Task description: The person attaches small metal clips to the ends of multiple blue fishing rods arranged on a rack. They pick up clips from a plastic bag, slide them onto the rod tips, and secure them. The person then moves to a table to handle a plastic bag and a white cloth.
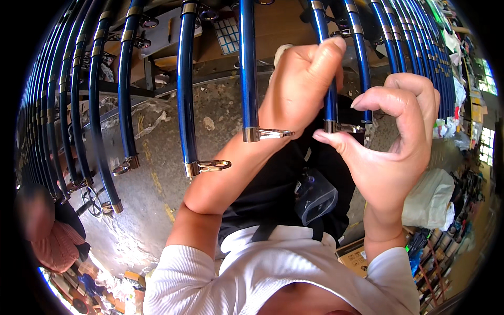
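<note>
While left hand [302, 73] clasps blue rod [330, 105], right hand [401, 123] unclenched, thumb [338, 143] beside metal cap [329, 126], at rod's lower end

Left hand [302, 79] wrapped around a glossy blue rod [330, 107], right hand [401, 126] curved with thumb and fingers [388, 101] apart near its lower end, more blue rods [186, 94] in a row, clear plastic container [318, 200], grey floor [131, 184] below.

Single head camera, looking steeply down from above wearer's shirt [294, 262], chest spreading below fingers [394, 97]. Near view: fingers loom large, up and right of centre! Wide fisheye, blue rods [185, 94] bowing either side of fingers, floor [144, 194] farther off beneath.
</note>
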The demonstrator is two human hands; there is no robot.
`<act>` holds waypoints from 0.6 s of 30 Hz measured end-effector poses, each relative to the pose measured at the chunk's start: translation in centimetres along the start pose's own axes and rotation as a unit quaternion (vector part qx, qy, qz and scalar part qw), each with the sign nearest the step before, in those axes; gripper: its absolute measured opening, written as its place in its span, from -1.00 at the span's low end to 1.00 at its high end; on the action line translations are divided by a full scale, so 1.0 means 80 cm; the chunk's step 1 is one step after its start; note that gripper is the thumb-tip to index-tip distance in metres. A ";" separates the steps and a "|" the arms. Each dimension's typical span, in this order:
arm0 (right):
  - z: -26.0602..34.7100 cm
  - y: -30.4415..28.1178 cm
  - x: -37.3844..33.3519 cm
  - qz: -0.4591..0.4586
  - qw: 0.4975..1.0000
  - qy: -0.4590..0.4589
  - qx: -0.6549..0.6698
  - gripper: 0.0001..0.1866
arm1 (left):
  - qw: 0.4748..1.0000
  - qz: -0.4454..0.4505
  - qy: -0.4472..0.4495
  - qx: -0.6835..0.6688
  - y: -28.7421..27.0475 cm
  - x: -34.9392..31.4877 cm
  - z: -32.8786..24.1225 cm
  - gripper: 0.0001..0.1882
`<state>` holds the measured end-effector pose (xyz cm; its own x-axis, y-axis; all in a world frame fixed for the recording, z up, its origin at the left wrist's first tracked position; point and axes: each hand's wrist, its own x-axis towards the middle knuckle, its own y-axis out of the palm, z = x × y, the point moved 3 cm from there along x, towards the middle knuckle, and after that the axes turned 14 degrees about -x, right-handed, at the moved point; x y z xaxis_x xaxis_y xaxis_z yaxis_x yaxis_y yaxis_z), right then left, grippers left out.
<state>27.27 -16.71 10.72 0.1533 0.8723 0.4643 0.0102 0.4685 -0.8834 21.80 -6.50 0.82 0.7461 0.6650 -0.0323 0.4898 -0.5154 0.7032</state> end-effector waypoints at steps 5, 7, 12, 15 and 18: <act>0.007 -0.017 -0.022 0.018 0.995 -0.059 0.085 -0.44 | 0.989 0.016 -0.085 -0.121 -0.009 -0.002 0.012 -0.33; 0.011 -0.013 -0.049 0.048 0.989 -0.050 0.131 -0.58 | 0.960 -0.004 -0.130 -0.247 -0.016 -0.011 0.020 -0.38; 0.015 0.040 -0.095 0.122 0.985 0.052 0.113 -0.64 | 0.846 -0.001 -0.162 -0.507 -0.018 -0.042 0.072 -0.73; 0.008 0.052 -0.102 0.097 0.981 0.099 0.137 -0.66 | 0.838 -0.064 -0.169 -0.515 -0.012 -0.061 0.086 -0.81; 0.002 0.054 -0.105 0.101 0.976 0.110 0.156 -0.69 | 0.855 -0.085 -0.133 -0.493 -0.003 -0.069 0.084 -0.80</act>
<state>25.88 -22.01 3.01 0.3292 0.9163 0.2283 -0.3386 0.3402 -0.8773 20.60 -13.69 -3.94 0.8430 0.4702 -0.2615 0.0800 0.3710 0.9252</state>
